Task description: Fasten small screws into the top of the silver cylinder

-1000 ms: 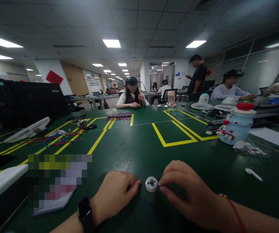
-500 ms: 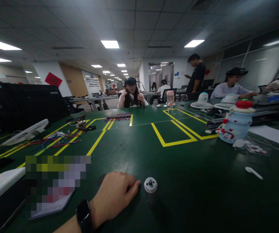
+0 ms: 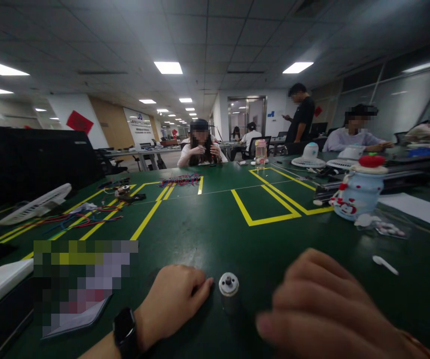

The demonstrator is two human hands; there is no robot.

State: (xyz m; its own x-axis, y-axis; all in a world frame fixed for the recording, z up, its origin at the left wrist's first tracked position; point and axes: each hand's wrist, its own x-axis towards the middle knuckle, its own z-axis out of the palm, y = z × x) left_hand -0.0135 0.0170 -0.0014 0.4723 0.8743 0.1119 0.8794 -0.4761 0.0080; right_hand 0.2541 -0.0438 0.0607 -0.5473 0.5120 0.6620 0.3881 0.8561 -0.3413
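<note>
A small silver cylindrical motor [image 3: 229,294] stands upright on the dark green table, its short shaft pointing up. My left hand [image 3: 175,306], with a black smartwatch [image 3: 125,329] on the wrist, rests on the table just left of the motor. Its fingers are curled under in a loose fist, and the thumb points at the motor without touching it. To the right of the motor is my right hand [image 3: 327,309], somewhat blurred. Its fingers are loosely bent and hold nothing that I can see; a gap separates them from the motor.
Bundled wires [image 3: 181,180] and loose red and blue wires [image 3: 88,217] lie at the left and back. A blue snowman-shaped jar [image 3: 360,192], a white earbud [image 3: 386,264] and white paper [image 3: 419,212] are at the right. A person [image 3: 200,147] sits across the table.
My right hand has come into view from the lower right, beside the motor. My left hand and the motor keep their places; the view has shifted slightly.
</note>
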